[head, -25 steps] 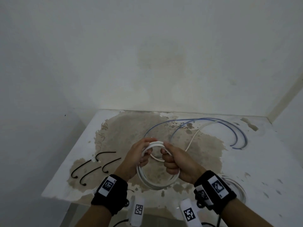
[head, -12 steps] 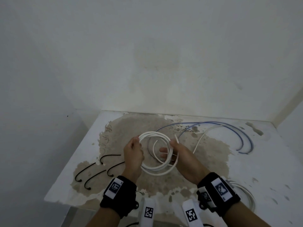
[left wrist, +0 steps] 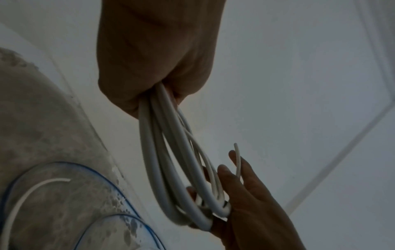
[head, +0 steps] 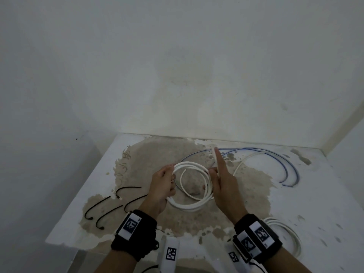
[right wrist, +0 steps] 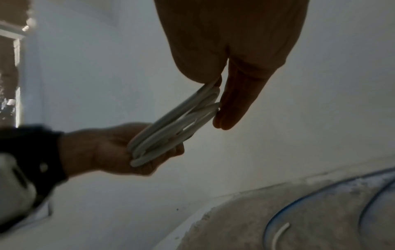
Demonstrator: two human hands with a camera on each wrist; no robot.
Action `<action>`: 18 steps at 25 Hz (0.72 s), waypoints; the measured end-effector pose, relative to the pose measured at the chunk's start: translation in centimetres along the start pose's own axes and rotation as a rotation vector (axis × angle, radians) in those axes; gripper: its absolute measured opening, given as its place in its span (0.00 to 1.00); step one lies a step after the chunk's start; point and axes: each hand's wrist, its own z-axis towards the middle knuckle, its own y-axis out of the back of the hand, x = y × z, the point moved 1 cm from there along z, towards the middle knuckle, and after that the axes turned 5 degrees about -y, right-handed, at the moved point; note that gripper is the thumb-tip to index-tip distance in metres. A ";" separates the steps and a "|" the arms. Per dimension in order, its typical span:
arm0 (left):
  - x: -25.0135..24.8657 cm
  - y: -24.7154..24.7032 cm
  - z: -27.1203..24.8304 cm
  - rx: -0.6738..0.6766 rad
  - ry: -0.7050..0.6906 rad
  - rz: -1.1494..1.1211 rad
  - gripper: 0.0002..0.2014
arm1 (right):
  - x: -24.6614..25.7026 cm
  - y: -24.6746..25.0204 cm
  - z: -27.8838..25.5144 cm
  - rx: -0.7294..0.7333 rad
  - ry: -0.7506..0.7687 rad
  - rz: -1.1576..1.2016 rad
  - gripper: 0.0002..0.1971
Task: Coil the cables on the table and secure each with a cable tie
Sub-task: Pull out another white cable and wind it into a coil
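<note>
A white cable coil (head: 189,206) of several loops hangs just above the stained table (head: 315,194). My left hand (head: 163,184) grips its left side, fingers curled round the strands (left wrist: 171,152). My right hand (head: 222,184) holds the right side: in the right wrist view the thumb pinches the loops (right wrist: 175,128) against straight fingers (right wrist: 235,104). The cable's free end (head: 215,156) stands along my right index finger, pointing away from me, and also shows in the left wrist view (left wrist: 237,160). Several black cable ties (head: 102,205) lie on the table left of my left hand.
A loose blue cable (head: 275,154) and a loose white cable (head: 248,158) curve across the back of the table. Another white coil (head: 289,231) lies at the front right by my right wrist. Walls close in behind and on both sides.
My hands moved from the coil's top to its opposite sides. My right fingers straightened, and the free end now runs up along the index finger.
</note>
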 end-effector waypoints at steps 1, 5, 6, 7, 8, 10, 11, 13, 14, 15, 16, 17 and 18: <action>0.0 0.0 0.2 0.027 0.007 0.028 0.12 | -0.3 0.1 -0.1 0.019 0.023 -0.074 0.28; -0.3 -0.5 0.3 0.103 0.025 0.073 0.13 | -1.0 0.6 0.0 0.228 -0.023 0.018 0.23; -0.4 -0.6 0.2 0.109 0.034 0.059 0.13 | -1.0 0.8 0.2 0.269 -0.024 0.034 0.22; -0.3 -0.9 0.2 0.114 0.043 0.042 0.13 | -0.9 1.0 0.5 0.297 -0.020 0.019 0.22; -0.3 -1.0 0.1 0.119 0.050 0.024 0.14 | -0.8 1.1 0.7 0.317 -0.022 -0.003 0.22; -0.2 -1.4 -0.2 0.139 0.048 -0.023 0.14 | -0.8 1.2 1.1 0.318 -0.069 0.025 0.22; -0.2 -1.6 -0.3 0.149 0.040 -0.053 0.15 | -0.7 1.2 1.2 0.308 -0.113 0.093 0.22; -0.2 -2.0 -0.4 0.145 0.020 -0.104 0.15 | -0.5 1.4 1.5 0.281 -0.222 0.285 0.20; -0.3 -2.2 -0.4 0.133 0.002 -0.119 0.14 | -0.3 1.4 1.6 0.302 -0.302 0.417 0.20; -0.3 -2.3 -0.4 0.115 -0.023 -0.123 0.14 | -0.1 1.4 1.7 0.350 -0.400 0.588 0.20; -0.3 -2.3 -0.3 0.096 -0.047 -0.120 0.14 | 0.3 1.3 1.7 0.410 -0.507 0.781 0.20; -0.2 -2.3 -0.3 0.075 -0.064 -0.115 0.13 | 0.7 1.2 1.7 0.457 -0.596 0.930 0.20; 0.0 -2.4 -0.2 0.057 -0.074 -0.113 0.13 | 0.8 1.1 1.6 0.476 -0.655 1.007 0.20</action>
